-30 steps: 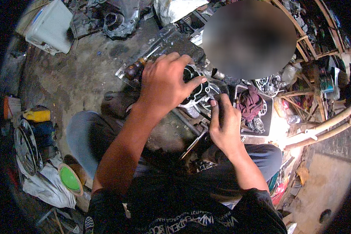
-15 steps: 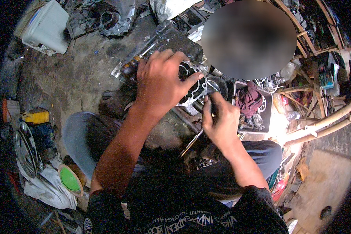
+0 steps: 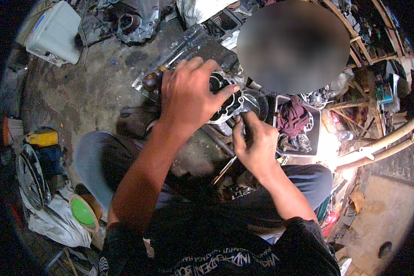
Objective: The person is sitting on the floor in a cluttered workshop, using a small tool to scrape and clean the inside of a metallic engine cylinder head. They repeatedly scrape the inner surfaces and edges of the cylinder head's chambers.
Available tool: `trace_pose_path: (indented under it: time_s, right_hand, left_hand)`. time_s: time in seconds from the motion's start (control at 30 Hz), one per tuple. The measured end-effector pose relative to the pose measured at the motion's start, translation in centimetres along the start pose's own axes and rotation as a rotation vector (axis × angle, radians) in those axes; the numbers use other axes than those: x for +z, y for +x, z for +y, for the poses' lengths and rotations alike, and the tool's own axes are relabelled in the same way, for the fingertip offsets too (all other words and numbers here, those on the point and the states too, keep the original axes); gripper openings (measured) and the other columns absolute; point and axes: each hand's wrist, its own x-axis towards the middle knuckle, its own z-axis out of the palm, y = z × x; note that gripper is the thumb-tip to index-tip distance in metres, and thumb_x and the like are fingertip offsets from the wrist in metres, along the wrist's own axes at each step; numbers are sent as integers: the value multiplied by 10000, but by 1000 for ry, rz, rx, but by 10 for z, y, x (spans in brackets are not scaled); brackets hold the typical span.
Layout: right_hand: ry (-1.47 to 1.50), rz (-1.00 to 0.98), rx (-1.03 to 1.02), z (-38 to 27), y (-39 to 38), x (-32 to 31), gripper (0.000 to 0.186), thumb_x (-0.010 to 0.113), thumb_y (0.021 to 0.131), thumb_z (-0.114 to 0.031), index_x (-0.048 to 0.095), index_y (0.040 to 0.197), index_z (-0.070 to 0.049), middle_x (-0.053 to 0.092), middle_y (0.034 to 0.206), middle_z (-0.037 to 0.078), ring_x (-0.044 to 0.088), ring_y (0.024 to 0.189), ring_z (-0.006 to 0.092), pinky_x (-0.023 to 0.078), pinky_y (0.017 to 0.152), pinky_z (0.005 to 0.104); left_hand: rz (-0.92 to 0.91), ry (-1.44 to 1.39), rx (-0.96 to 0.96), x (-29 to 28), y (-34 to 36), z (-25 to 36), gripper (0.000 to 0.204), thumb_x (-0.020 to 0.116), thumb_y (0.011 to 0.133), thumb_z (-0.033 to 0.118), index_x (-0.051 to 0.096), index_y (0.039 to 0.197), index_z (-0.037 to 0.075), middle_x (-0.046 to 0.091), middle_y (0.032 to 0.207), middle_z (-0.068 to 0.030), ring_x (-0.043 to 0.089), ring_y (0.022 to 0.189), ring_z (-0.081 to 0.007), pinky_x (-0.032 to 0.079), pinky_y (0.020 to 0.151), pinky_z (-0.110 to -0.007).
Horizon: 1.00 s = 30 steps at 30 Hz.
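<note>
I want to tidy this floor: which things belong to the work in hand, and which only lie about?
Work, apparently:
metal casing
left hand, gripping it
right hand, beside its lower edge

Lying about, probably:
pale plastic box
green disc
white sheeting

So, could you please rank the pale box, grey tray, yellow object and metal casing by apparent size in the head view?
1. Pale box
2. Grey tray
3. Metal casing, judged by what shows beside the left hand
4. Yellow object

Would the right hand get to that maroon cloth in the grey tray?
Probably yes: the maroon cloth lies uncovered in the grey tray, just to the right of the right hand, and nothing seems to stand between them.
</note>
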Motion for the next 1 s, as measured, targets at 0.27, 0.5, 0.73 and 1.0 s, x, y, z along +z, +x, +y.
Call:
trace_pose_path:
  time_s: [0.27,0.5,0.73,1.0]
  right_hand:
    - [11,23,-20,-1,-2,4,123,730,897,-98,632,891,-23,642,625,198,685,564,392,528,538,488]
    - [44,6,-26,-2,-7,7,120,716,909,-96,621,884,-27,643,627,214,693,581,402,533,546,498]
    - [40,24,-30,0,-8,10,120,711,925,-128,642,904,-32,642,624,214,697,578,394,538,545,498]
    - [32,10,9,-3,-7,6,135,744,886,-125,675,955,-32,645,622,213,698,579,397,537,540,491]
  left_hand:
    - [-17,5,6,-4,1,3,513,917,769,487,733,1011,73,703,972,-150,690,922,-415,542,822,-518]
    - [-5,-4,-4,-1,2,3,500,924,765,471,731,986,66,710,964,-155,694,935,-411,542,827,-514]
    - [-27,5,-8,-2,2,3,496,924,760,470,728,972,66,707,957,-153,692,939,-407,547,828,-513]
    - [-17,1,-12,-4,3,6,485,921,765,454,724,968,61,701,945,-150,690,924,-409,553,819,-503]
